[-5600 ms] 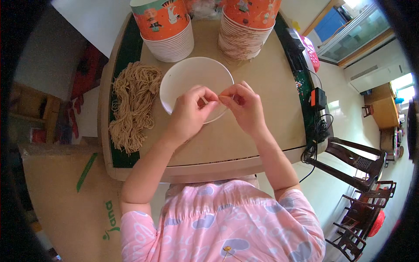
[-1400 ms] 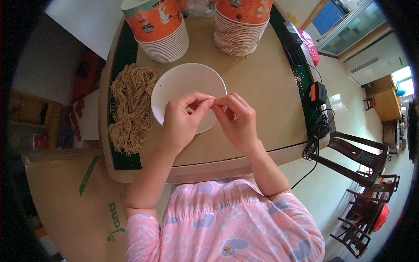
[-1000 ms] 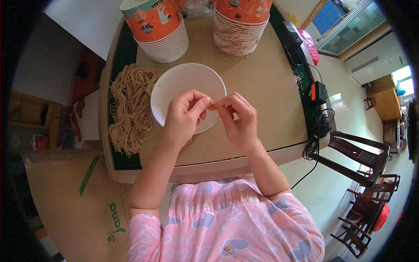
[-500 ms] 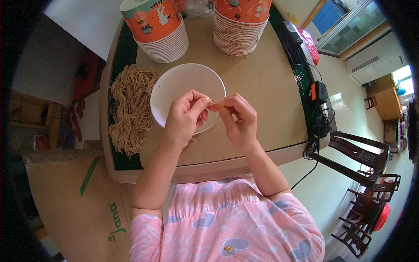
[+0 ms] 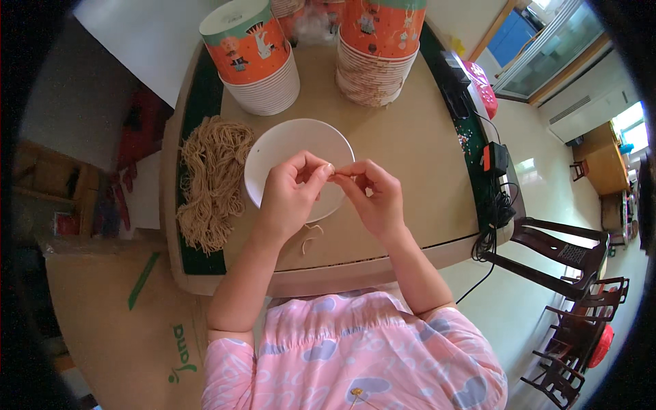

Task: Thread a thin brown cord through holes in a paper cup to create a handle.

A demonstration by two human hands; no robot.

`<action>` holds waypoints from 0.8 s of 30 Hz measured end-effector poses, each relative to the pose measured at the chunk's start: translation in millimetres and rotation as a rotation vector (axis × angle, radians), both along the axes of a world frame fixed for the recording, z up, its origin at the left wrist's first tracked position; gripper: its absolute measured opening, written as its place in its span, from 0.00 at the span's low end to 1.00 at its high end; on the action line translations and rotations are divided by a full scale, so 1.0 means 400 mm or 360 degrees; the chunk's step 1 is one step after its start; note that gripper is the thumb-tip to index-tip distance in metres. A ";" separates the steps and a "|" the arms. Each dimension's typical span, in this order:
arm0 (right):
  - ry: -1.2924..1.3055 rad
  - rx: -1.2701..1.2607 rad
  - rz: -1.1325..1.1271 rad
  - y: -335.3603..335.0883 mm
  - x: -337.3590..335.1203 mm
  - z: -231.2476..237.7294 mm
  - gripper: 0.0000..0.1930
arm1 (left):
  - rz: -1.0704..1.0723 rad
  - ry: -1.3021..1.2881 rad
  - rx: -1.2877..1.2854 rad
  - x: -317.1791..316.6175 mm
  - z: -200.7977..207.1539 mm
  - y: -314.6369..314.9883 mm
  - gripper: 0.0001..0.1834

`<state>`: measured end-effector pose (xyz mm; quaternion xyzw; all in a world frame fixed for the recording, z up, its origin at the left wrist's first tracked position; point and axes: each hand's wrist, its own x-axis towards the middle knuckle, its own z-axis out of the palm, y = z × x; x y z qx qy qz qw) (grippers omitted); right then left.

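Above the near side of a white paper bucket (image 5: 283,147), my two hands meet fingertip to fingertip. My left hand (image 5: 292,195) is closed in a pinch on a thin tan cord, and my right hand (image 5: 376,198) pinches the same cord, of which only a small bit shows between the fingers. A loose piece of tan cord (image 5: 311,237) curls on the table just below the bucket. To the left lies a thick bundle of tan cords (image 5: 213,181).
Behind the bucket stand two stacks of orange printed paper buckets, a left stack (image 5: 249,51) and a right stack (image 5: 376,37) with cords hanging round its rims. Black cables (image 5: 502,205) hang at the table's right edge, near a dark chair (image 5: 557,249). A cardboard box (image 5: 126,307) is at the lower left.
The view has shifted, so the table things sit lower in it. The loose cord below the bucket now shows. Both hands keep pinching, with their fingertips closer together.
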<state>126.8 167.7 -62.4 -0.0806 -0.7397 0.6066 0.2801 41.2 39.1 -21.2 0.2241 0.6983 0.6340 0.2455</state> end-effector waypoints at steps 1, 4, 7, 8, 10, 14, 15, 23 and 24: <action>0.0005 0.0004 -0.0001 0.002 -0.002 0.003 0.03 | -0.0009 0.0033 -0.0016 0.000 0.005 0.001 0.06; 0.0006 -0.0016 0.0034 0.006 -0.006 0.021 0.04 | -0.0031 -0.0004 0.0026 -0.007 0.011 -0.006 0.05; -0.0041 0.0151 0.0087 0.017 0.000 0.048 0.04 | -0.0043 0.0006 0.0054 -0.011 0.022 -0.009 0.04; -0.0091 0.0096 0.0112 0.020 -0.001 0.047 0.04 | -0.0037 0.0011 0.0058 -0.011 0.026 -0.009 0.04; -0.0140 0.0049 0.0132 0.026 -0.001 0.042 0.04 | -0.0071 -0.0092 -0.0017 -0.009 0.033 -0.007 0.05; -0.0198 -0.0150 0.0181 0.035 0.000 0.037 0.04 | -0.0361 0.0114 -0.0454 -0.023 0.037 -0.027 0.08; -0.0253 -0.0101 0.0225 0.038 0.004 0.038 0.04 | -0.0334 0.0103 -0.0353 -0.021 0.034 -0.025 0.08; -0.0059 0.0182 0.0200 0.051 0.017 0.039 0.04 | -0.0347 -0.0035 -0.0140 -0.018 0.031 -0.020 0.07; 0.0006 0.0236 0.0183 0.051 0.020 0.037 0.04 | -0.0394 -0.0125 -0.0103 -0.019 0.032 -0.019 0.07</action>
